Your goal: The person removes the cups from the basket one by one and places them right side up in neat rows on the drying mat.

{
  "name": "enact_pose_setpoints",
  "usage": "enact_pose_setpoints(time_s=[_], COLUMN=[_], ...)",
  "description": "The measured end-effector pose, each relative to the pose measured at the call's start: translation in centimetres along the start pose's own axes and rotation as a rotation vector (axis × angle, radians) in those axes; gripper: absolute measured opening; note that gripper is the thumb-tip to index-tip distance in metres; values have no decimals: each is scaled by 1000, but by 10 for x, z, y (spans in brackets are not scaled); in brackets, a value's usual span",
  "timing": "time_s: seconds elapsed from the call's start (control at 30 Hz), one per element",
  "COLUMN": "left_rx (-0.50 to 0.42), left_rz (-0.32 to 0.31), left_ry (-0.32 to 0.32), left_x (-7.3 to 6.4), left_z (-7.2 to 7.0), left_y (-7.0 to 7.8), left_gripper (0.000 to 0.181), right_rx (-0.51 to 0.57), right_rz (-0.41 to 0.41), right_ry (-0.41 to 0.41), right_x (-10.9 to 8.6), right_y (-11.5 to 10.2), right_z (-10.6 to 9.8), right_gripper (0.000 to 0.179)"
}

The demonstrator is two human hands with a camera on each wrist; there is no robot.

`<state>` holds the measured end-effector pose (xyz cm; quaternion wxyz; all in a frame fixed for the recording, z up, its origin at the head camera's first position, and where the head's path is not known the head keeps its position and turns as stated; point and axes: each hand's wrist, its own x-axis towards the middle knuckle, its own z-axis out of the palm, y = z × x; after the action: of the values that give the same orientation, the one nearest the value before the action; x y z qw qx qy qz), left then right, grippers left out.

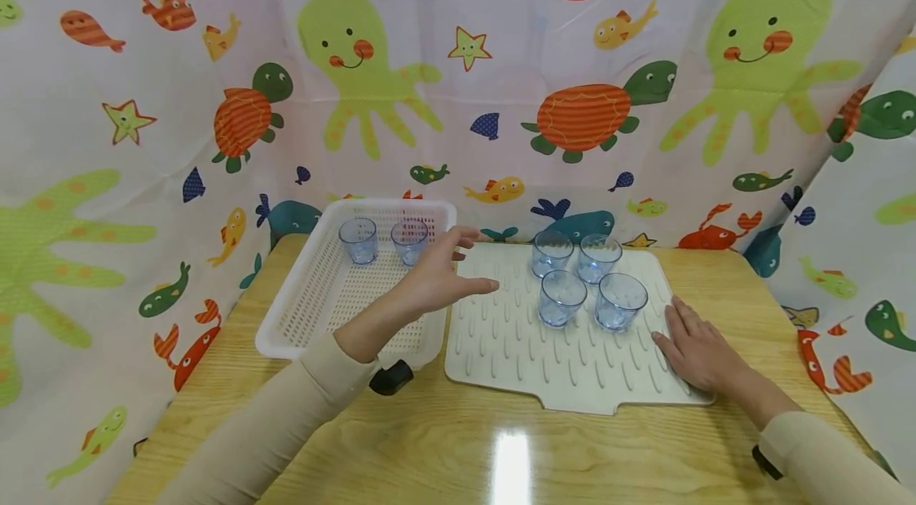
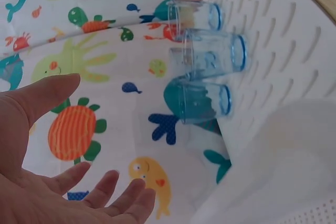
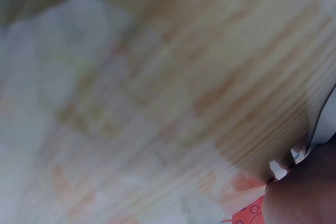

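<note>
My left hand hovers over the gap between a white basket and a cream drying mat. Its thumb and fingers are spread apart with nothing between them. Several clear blue glasses stand upright in a cluster on the mat's right half; in the left wrist view these glasses lie beyond the fingertips. Inside the basket, near its back wall, two more of the same kind stand: a left glass and a right glass. My right hand rests flat on the mat's right edge, holding nothing.
Both the basket and the mat stand on a wooden table. A curtain printed with sea animals hangs behind the table and along both sides. The mat has raised ridges and a tab at its front edge.
</note>
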<state>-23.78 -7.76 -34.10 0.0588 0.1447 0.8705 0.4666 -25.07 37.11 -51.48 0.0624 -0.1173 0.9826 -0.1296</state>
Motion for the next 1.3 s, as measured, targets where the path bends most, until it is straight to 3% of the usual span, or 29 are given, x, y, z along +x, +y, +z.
enact_pose_setpoints(time_s=[0.37, 0.73, 0.97, 1.3], left_rx=[15, 23, 32, 90], left_rz=[-81, -108, -126, -222], left_ry=[64, 150, 202, 161], left_x=[-8, -8, 3, 27], left_z=[-29, -50, -60, -73], left_y=[-20, -42, -60, -85], left_gripper=[84, 75, 78, 88], right_rx=[-10, -2, -2, 6], right_rz=[-12, -16, -10, -17], right_ry=[0, 0, 4, 10], right_x=[2, 1, 0, -1], right_y=[2, 1, 1, 2], right_z=[-1, 1, 0, 2], right_gripper=[85, 85, 85, 85])
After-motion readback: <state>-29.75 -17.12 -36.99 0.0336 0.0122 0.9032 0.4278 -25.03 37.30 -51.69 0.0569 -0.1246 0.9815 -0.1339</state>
